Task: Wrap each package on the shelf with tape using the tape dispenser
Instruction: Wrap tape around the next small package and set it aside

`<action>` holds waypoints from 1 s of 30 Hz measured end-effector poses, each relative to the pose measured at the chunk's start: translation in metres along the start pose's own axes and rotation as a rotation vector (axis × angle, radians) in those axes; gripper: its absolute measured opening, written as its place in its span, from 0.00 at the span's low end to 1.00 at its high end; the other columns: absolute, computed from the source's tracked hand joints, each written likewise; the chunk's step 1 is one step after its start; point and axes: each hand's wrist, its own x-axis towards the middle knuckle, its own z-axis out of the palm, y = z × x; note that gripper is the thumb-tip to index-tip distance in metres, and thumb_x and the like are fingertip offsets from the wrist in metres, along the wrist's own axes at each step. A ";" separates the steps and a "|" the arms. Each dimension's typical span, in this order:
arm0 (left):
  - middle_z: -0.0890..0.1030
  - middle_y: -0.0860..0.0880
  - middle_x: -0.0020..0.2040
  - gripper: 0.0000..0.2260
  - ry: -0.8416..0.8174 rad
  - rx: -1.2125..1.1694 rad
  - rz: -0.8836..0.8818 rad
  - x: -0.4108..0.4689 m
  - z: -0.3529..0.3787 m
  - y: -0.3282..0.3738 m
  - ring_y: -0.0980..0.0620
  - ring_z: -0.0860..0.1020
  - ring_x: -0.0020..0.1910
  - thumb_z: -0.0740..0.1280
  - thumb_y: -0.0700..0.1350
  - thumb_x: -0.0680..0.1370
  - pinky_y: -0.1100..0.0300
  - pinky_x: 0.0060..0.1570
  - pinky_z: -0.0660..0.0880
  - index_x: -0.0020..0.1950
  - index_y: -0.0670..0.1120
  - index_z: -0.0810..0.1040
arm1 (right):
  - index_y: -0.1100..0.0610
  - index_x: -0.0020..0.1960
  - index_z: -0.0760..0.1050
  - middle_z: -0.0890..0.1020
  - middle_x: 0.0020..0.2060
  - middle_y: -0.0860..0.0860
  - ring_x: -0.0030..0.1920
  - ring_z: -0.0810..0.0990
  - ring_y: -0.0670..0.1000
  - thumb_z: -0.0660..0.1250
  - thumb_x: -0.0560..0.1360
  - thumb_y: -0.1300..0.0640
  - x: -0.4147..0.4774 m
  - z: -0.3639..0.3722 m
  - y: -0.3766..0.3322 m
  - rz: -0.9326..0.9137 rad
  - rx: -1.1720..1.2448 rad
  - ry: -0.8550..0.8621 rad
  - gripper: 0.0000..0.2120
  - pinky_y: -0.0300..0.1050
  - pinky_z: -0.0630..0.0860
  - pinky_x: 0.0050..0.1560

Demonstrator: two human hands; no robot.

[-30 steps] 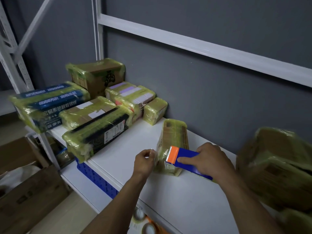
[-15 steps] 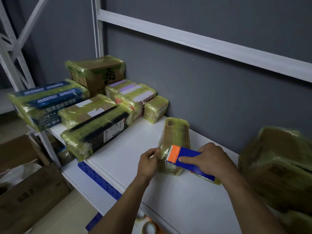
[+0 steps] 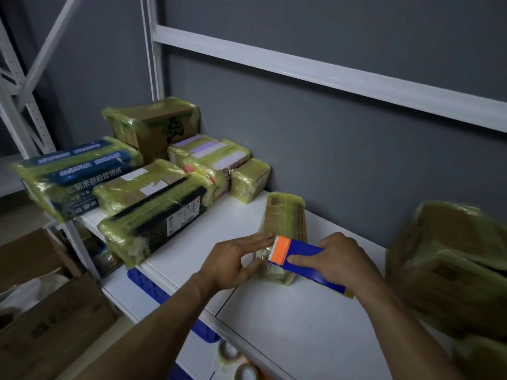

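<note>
Fingers [image 3: 258,239] of the left hand [image 3: 230,263] lie straight and together, pressed flat against the near end of the package [image 3: 285,215]. Their tips sit just beside the toothed orange mouth of the tape dispenser [image 3: 300,248]. Fingers [image 3: 307,259] of the right hand [image 3: 340,260] curl round the dispenser's blue body, with the index finger stretched along its side.

The package stands on a narrow side on the shelf [image 3: 288,319], between the two sets of fingers and reaching away from them toward the wall. Standing that way, it is likely to tip or skid if the right fingers pull the tape sideways harder than the left fingers brace it. The serrated edge is close enough to the left fingertips to nick them on a quick cut. A slack strip could also fold onto itself or stick to skin instead of cardboard, leaving a creased, weak wrap.

The package is a slim cardboard block under glossy, wrinkled, yellowish clear film, probably slippery to the touch. The dispenser looks like hard plastic, boxy, with a pale saw-toothed blade. The shelf board is smooth, white and flat, offering little grip.

Beyond the left fingers sit wrapped packages [image 3: 153,215] in the same film. Right of the right fingers is a bulky parcel [image 3: 450,259], blurred. Below the fingers, under the shelf edge, lie tape rolls [image 3: 247,371].
</note>
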 end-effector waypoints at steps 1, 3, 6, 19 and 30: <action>0.67 0.70 0.73 0.26 -0.026 0.017 0.013 0.002 -0.004 -0.003 0.71 0.64 0.72 0.69 0.56 0.79 0.66 0.66 0.70 0.76 0.60 0.69 | 0.49 0.44 0.72 0.78 0.37 0.42 0.38 0.82 0.47 0.72 0.64 0.24 -0.002 0.001 0.001 -0.001 0.004 0.004 0.29 0.40 0.76 0.38; 0.69 0.68 0.73 0.29 -0.073 0.043 0.031 0.006 -0.011 -0.007 0.69 0.65 0.73 0.71 0.60 0.76 0.66 0.67 0.69 0.76 0.61 0.69 | 0.49 0.44 0.73 0.78 0.37 0.42 0.37 0.82 0.47 0.72 0.64 0.24 -0.004 0.002 0.002 -0.009 0.009 0.024 0.29 0.39 0.75 0.37; 0.75 0.64 0.71 0.25 -0.050 0.025 0.066 0.007 -0.013 -0.008 0.65 0.71 0.71 0.66 0.63 0.78 0.65 0.65 0.71 0.73 0.58 0.74 | 0.49 0.44 0.73 0.79 0.38 0.42 0.37 0.82 0.46 0.72 0.63 0.24 -0.008 0.004 0.003 -0.007 0.026 0.027 0.30 0.39 0.76 0.37; 0.79 0.53 0.68 0.18 -0.105 -0.033 -0.014 0.017 -0.007 -0.004 0.54 0.78 0.64 0.67 0.46 0.82 0.69 0.64 0.71 0.72 0.49 0.75 | 0.48 0.43 0.71 0.81 0.42 0.45 0.40 0.82 0.49 0.74 0.62 0.24 -0.023 -0.018 0.011 0.008 -0.091 0.084 0.30 0.46 0.84 0.45; 0.76 0.54 0.72 0.19 -0.094 -0.029 0.089 0.018 -0.002 -0.004 0.58 0.72 0.72 0.67 0.53 0.81 0.61 0.69 0.71 0.71 0.49 0.78 | 0.49 0.44 0.73 0.79 0.37 0.44 0.39 0.82 0.48 0.75 0.62 0.25 -0.013 -0.014 0.014 0.053 -0.031 0.031 0.30 0.39 0.77 0.36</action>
